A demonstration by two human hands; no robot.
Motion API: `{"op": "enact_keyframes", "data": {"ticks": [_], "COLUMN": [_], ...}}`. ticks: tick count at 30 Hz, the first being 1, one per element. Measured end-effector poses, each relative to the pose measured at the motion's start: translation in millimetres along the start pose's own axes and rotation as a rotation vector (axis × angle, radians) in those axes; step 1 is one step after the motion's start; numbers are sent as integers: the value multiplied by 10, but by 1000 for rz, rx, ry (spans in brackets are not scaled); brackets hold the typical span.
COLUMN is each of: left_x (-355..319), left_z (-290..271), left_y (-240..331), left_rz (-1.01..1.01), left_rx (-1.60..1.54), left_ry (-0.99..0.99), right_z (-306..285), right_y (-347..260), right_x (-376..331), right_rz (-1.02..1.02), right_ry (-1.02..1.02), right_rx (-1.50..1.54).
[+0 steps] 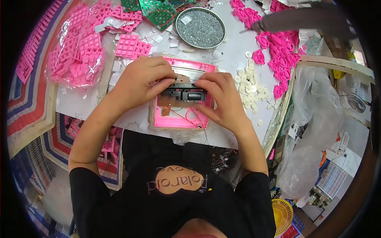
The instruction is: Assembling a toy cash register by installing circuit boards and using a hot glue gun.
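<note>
A shallow pink plastic casing (158,119) lies on the work table in front of me, with thin wires and a coiled pink wire in its near part. Over its middle is a black plastic mechanism (192,95) with a metal-edged part. My left hand (143,81) pinches the left end of this mechanism between thumb and fingers. At its right end, my right hand (223,99) has fingers on the far edge and the thumb low at the near side. The fingers partly cover both ends of the mechanism.
Beyond the casing stands a round tin (201,8) of small metal screws, beside green circuit boards (160,16). Pink keypads (81,51) fill a clear bag at left. White plastic discs (251,85) and pink parts (278,59) lie at right. A dark blurred object (305,20) hangs above.
</note>
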State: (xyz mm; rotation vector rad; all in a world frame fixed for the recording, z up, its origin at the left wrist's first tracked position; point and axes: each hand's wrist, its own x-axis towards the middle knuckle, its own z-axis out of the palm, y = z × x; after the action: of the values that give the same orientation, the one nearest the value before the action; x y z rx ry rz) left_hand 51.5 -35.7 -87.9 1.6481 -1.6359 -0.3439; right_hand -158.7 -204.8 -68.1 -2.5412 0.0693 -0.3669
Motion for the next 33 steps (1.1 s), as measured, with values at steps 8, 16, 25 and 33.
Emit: {"op": "enact_keyframes", "data": {"ticks": [8,16,25,33], "left_x": [164,178,246,439], "left_z": [-185,-195,-174,-218], "left_y": [6,-32,-46,60], "left_rz": [161,134,220,349], "left_rx": [168,133,158,346], "left_ry": [-120,-146,-253,-377], "right_z": [-13,41,-28,48], "right_y": [152,159,128,86], "right_x": [96,158,176,220], "right_rz": [19,-31,-5,-56], "right_ry": [-34,17,-63,24], "right_rx": [-33,35,61,76]}}
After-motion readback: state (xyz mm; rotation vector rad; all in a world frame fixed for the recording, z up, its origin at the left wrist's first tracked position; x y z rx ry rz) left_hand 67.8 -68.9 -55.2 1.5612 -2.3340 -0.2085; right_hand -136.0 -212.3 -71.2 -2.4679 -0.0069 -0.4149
